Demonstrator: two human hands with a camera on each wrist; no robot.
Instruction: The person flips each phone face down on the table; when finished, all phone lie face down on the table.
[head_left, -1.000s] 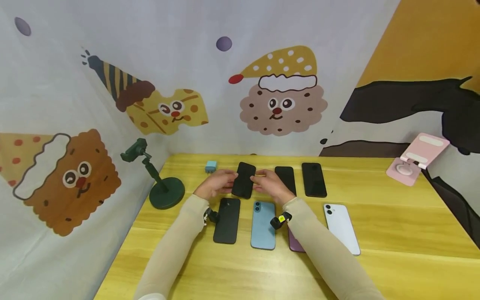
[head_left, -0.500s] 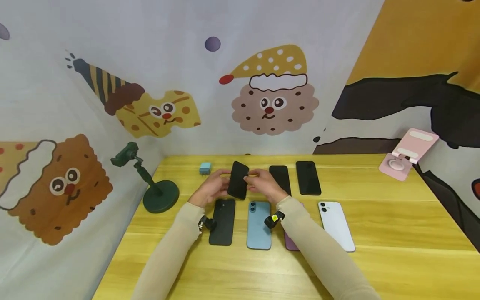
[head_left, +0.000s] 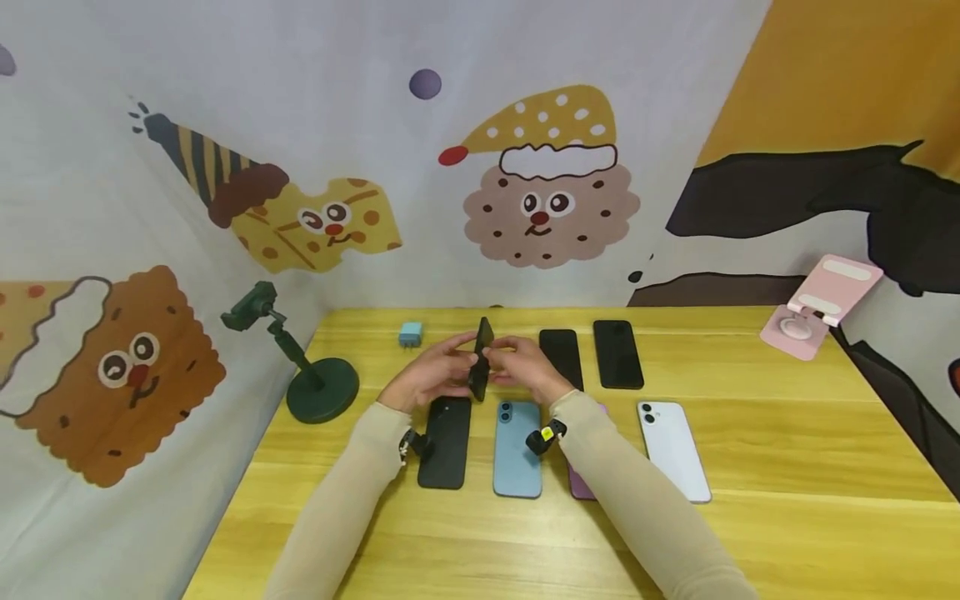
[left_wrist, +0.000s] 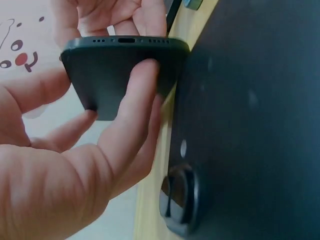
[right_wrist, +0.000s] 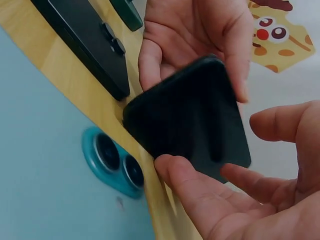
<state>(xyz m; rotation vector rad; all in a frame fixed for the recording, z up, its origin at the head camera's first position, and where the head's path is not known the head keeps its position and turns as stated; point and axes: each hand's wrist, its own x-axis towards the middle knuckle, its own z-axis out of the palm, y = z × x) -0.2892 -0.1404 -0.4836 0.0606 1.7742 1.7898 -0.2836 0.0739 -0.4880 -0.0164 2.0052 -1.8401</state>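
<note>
A black smartphone [head_left: 482,357] is held nearly on edge between both hands at the back row. My left hand [head_left: 429,375] grips it from the left; in the left wrist view, fingers lie against the face of the smartphone [left_wrist: 100,75] and its side, and the charging port end shows. From the right, my right hand [head_left: 527,367] holds it too. The right wrist view shows fingertips touching the lower edge and a corner of the smartphone [right_wrist: 195,115], while one digit stands apart from it. Below lie a black phone [head_left: 445,446] and a light blue phone [head_left: 517,454].
More phones lie right: two black ones [head_left: 561,354] [head_left: 618,354], a purple one [head_left: 581,485] partly under the right sleeve, a white one [head_left: 675,454]. A blue charger [head_left: 410,334], green stand [head_left: 322,390] and pink stand [head_left: 802,321] stand around on the wooden table [head_left: 480,550].
The smartphone lay face-on between the hands, then was tipped up, and now stands nearly edge-on to the head view. Both hands have turned with it. The other phones stay put.
</note>
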